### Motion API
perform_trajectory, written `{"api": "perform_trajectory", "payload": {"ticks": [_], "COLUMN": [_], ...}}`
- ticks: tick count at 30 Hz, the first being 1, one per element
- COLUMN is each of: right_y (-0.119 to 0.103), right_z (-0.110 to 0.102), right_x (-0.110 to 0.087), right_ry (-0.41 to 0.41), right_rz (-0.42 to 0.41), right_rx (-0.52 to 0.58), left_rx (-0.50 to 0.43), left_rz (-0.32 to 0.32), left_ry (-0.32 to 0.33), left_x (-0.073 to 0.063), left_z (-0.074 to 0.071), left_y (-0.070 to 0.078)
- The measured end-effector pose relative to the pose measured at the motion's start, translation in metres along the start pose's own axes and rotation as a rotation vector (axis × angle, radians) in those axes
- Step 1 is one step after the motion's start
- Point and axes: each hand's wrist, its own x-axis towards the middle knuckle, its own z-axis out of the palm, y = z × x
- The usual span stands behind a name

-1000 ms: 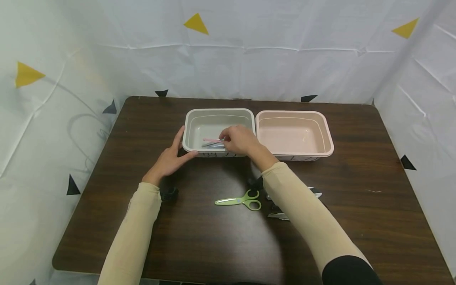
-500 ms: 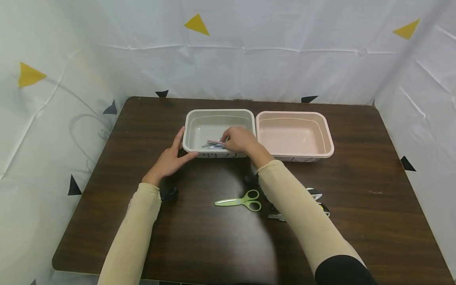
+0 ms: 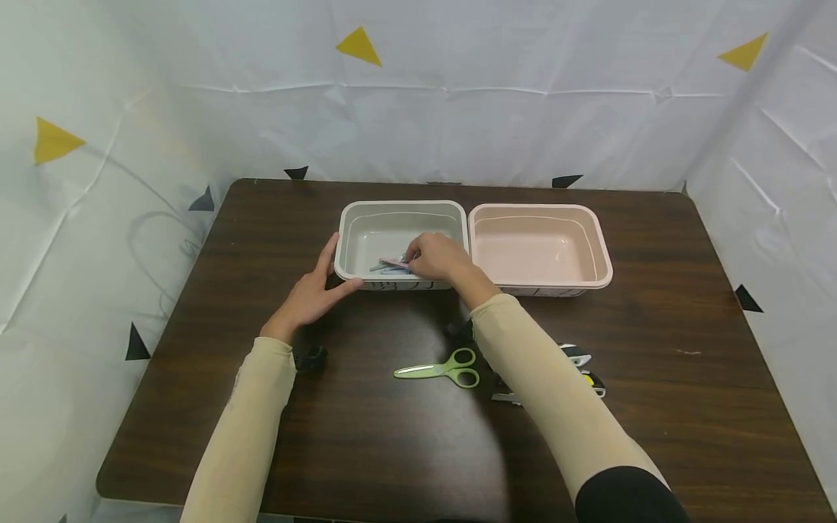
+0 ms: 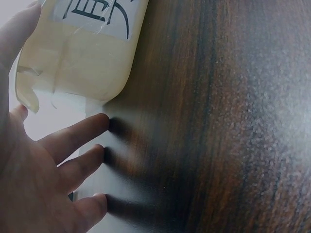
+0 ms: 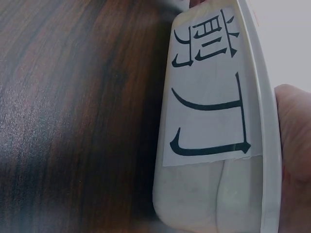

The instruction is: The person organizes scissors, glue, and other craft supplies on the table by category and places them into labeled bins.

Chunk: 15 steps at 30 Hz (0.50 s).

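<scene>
Hands (image 3: 310,296) (image 3: 441,258) at grey bin (image 3: 392,224), pink object (image 3: 396,263) in right one

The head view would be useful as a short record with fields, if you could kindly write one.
Left hand: touching the gray bin, near left corner
Right hand: inside the gray bin, at a pink item; grip unclear
Pink bin: right of the gray bin
Table: green scissors; tools partly hidden by the right sleeve

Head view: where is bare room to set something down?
Bare table: right of the pink bin; and nearer than the green scissors, between left sleeve and right sleeve. Crowded: the gray bin, with right hand inside, left hand at its corner; also partly hidden cutters by right sleeve.
</scene>
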Motion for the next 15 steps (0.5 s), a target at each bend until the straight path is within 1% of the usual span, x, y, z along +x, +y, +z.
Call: {"api": "perform_trajectory", "payload": {"ticks": [6, 9, 12, 15], "right_y": [0.0022, 0.0027, 0.0018, 0.0], "right_z": [0.0002, 0.0006, 0.0008, 0.0004], "right_x": [0.0007, 0.0012, 0.0013, 0.0011], "right_ry": [0.0, 0.008, 0.023, 0.053], "right_rz": [-0.004, -0.015, -0.026, -0.031], "right_rx": [0.009, 0.02, 0.021, -0.001], "left_rx": [0.011, 0.012, 0.01, 0.003], "left_rz": [-0.001, -0.004, -0.002, 0.002], "left_ry": [-0.017, -0.007, 0.001, 0.004], "left_x": [-0.0005, 0.0001, 0.0, -0.0003], "left_z": [-0.0011, -0.0013, -0.0016, -0.0019], "left_y": [0.0017, 0.0011, 0.0001, -0.0005]}}
